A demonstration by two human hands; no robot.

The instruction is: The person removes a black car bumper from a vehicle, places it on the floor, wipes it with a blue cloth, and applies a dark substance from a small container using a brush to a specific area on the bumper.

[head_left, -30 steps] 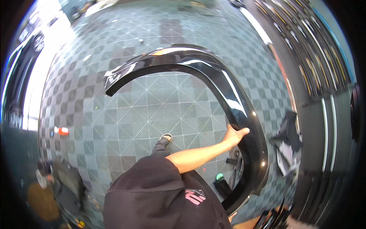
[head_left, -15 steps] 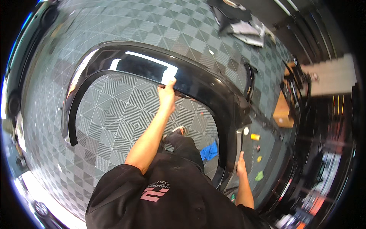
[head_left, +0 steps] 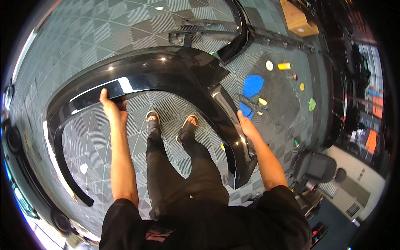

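Observation:
A glossy black car fender (head_left: pixel 146 75) with a wide wheel-arch curve spans the view in front of my body, above the floor. My left hand (head_left: pixel 112 108) grips the inner edge of the arch near its top, thumb on the shiny outer face and fingers tucked behind. On the right side, my right hand (head_left: pixel 247 124) is closed around the fender's outer edge; the fingers beyond it are partly hidden. The long thin end of the arch hangs down at the left. Strip light reflects off the panel's surface.
Grey tiled floor (head_left: pixel 137 29) lies below. Beyond the fender are another black curved panel (head_left: pixel 239 41) and a dark rail (head_left: pixel 208 26). Right of it, blue cloths (head_left: pixel 252 85), a power tool (head_left: pixel 250 102), a yellow bottle (head_left: pixel 284 66) and a green cloth (head_left: pixel 312 104) lie on the floor. A black seat (head_left: pixel 318 166) stands lower right.
My body has turned to the right, and the fender has swung round with both hands still on it. Blue cloths, the tool and my sandalled feet now show more fully.

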